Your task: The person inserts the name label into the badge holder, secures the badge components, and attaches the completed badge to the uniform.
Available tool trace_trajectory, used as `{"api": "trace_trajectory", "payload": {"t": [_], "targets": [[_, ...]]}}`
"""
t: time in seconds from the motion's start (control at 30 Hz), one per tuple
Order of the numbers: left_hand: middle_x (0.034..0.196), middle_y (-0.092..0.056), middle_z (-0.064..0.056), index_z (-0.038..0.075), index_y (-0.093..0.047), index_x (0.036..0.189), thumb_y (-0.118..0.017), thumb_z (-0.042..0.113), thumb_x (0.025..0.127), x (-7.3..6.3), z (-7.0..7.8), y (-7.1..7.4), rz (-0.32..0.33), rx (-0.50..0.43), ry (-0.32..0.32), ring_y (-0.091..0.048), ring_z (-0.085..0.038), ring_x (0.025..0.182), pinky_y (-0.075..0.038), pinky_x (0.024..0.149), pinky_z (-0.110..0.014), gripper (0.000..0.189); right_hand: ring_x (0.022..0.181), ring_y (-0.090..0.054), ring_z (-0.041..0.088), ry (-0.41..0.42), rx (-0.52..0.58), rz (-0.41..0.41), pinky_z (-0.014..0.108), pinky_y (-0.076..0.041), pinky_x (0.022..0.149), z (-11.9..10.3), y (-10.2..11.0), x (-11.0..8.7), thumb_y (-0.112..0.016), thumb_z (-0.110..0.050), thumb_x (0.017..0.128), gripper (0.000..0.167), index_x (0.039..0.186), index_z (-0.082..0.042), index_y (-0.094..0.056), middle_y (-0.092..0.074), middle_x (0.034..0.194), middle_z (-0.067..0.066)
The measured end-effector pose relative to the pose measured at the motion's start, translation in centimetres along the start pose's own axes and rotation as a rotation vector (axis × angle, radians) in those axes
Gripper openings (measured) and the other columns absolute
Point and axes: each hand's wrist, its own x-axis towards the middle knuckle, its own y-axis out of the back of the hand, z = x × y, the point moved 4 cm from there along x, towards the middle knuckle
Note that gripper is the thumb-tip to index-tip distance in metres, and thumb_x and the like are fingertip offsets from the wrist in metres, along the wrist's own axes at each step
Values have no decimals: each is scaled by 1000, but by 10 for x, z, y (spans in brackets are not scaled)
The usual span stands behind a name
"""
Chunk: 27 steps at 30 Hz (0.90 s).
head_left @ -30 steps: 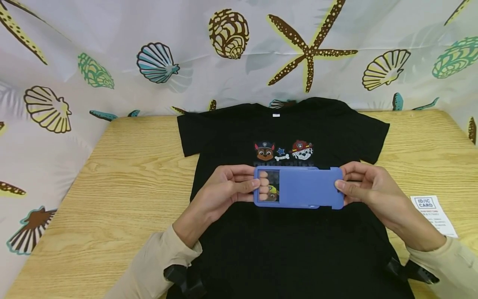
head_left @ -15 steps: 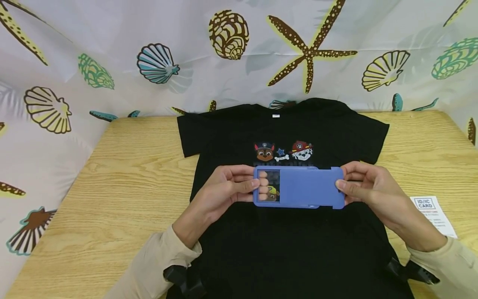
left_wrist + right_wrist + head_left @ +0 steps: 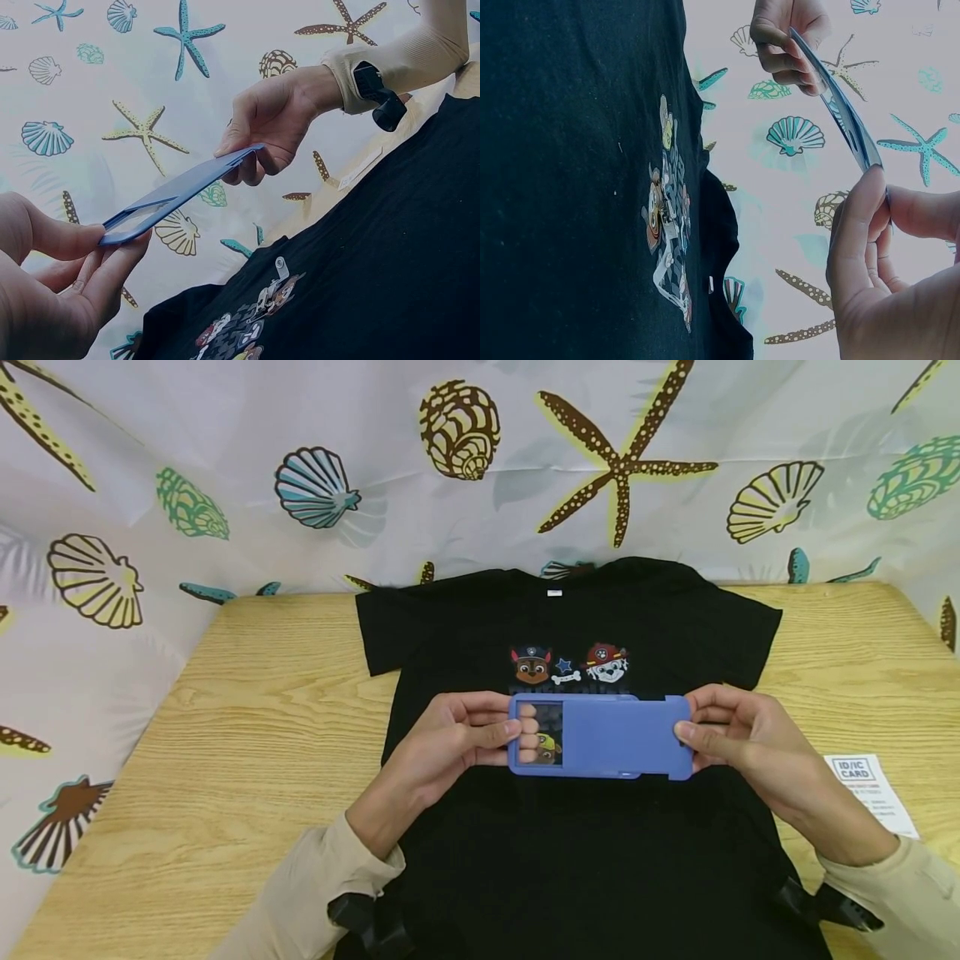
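Note:
A blue plastic card holder (image 3: 618, 737) is held level above the black T-shirt (image 3: 585, 852). Its right part sticks out past the frame, and a clear window at the left end shows fingers and the shirt print behind it. My left hand (image 3: 450, 735) pinches the left end, thumb on top and fingers underneath. At the other end, my right hand (image 3: 750, 752) pinches the notched edge the same way. In the left wrist view the card holder (image 3: 180, 191) appears thin and edge-on, slanting up between both hands. The right wrist view also shows the card holder (image 3: 840, 105) spanning them, apart from the shirt.
The T-shirt lies spread on a wooden table (image 3: 247, 718), its cartoon dog print (image 3: 570, 664) facing up. A white paper slip (image 3: 873, 793) marked "ID/IC CARD" lies by my right forearm. Behind hangs a white cloth (image 3: 390, 410) with shells and starfish.

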Motion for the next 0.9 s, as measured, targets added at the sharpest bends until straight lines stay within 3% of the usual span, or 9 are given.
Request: {"api": "trace_trajectory", "payload": {"t": [0.9], "targets": [[94,-73,-6,-17,-55,120,-56,-8,91,0,1,0,-2,-8,-8,-70,-13,86,-56,79,-36,30,69,-64,14,14,15,-13,27,-56,62,-2,0,0,-60,2,92,11,100,-5,-61,-64,87,4]]}}
